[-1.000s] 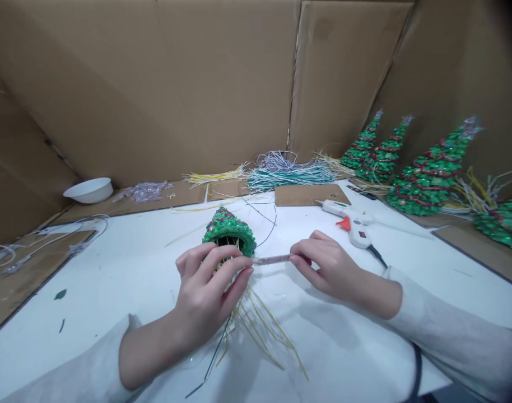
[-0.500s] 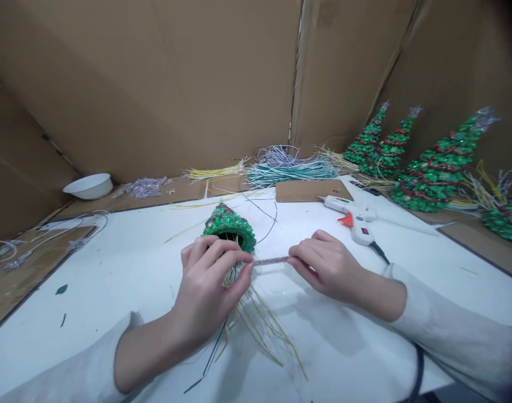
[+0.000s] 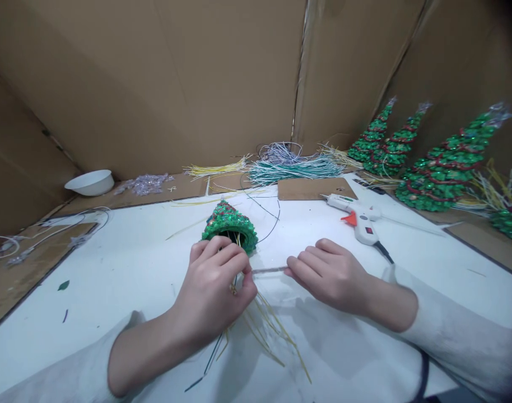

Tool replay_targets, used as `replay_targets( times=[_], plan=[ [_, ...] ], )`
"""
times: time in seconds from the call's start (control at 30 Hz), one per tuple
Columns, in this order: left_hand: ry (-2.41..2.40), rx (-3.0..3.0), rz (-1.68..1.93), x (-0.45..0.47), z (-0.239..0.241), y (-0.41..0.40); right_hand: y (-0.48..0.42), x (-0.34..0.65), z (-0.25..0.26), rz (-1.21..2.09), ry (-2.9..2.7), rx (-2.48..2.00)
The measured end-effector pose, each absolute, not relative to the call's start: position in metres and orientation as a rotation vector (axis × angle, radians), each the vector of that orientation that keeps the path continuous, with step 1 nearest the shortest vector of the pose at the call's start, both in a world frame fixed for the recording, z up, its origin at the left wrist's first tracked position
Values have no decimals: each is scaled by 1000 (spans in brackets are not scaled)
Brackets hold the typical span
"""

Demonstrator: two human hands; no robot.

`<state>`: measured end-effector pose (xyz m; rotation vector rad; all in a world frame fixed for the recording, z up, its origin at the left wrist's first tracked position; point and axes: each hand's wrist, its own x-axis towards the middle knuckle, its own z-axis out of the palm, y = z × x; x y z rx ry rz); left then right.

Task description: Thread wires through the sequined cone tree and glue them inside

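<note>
Between my two hands a thin greyish strand is stretched almost level; it looks like twisted wire, though its exact kind is hard to make out. My left hand pinches its left end between thumb and fingers. The right end sits in the closed fingers of my right hand. Just behind my left hand lies a small green Christmas tree on its side, its hollow base facing me. Yellow wires come out from under my left hand and spread over the white table.
A white glue gun with an orange trigger lies at right, its cord running toward me. Decorated trees stand at the far right. Bundled green and white wires, clear plastic pieces and a white bowl line the back.
Both hands and the strand have come slightly lower and nearer me. The fingers of my right hand are curled more tightly. The small tree remains lying in place.
</note>
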<state>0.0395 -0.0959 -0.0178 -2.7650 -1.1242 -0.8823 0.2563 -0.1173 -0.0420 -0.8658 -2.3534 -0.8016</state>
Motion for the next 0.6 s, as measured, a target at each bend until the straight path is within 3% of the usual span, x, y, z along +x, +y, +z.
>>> replay_targets(
  times=[0.3,0.6],
  plan=[
    [-1105,-2823,-746,40,-19,-94,-118,255,-39,-822,-2388,-832],
    [-1046,-2697,-828,42,-20,-89,-111,255,-41,-789,-2361,-837]
  ],
)
